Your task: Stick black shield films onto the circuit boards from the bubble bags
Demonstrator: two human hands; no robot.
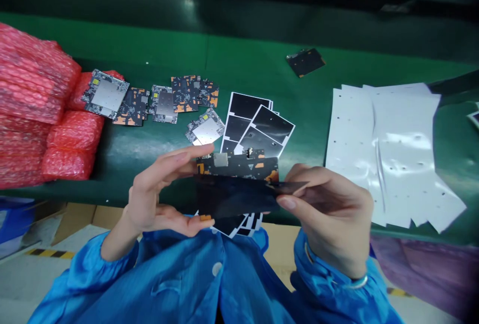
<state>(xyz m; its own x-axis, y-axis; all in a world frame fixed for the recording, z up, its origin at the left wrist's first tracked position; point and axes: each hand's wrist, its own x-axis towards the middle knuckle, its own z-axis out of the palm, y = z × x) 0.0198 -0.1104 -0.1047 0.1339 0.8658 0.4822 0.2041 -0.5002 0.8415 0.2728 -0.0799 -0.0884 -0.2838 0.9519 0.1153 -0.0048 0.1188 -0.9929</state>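
Observation:
My left hand (164, 189) grips the left edge of a dark circuit board (239, 166) with orange patches, its thumb below and fingers above. My right hand (329, 214) pinches a thin black film sheet (232, 195) at its right end, and the sheet lies across the lower part of the board. Further along the green mat lie several circuit boards (160, 104), some with silver shields. A fanned stack of black film pieces on white backing (256, 124) stands just beyond the board, with its lower end showing below the film.
Bags of red bubble wrap (33, 84) are piled at the left of the green work mat (243, 69). Loose white backing sheets (389, 149) lie on the right, and a lone board (305, 62) lies farther back. Cardboard (75, 216) shows below the mat's near edge.

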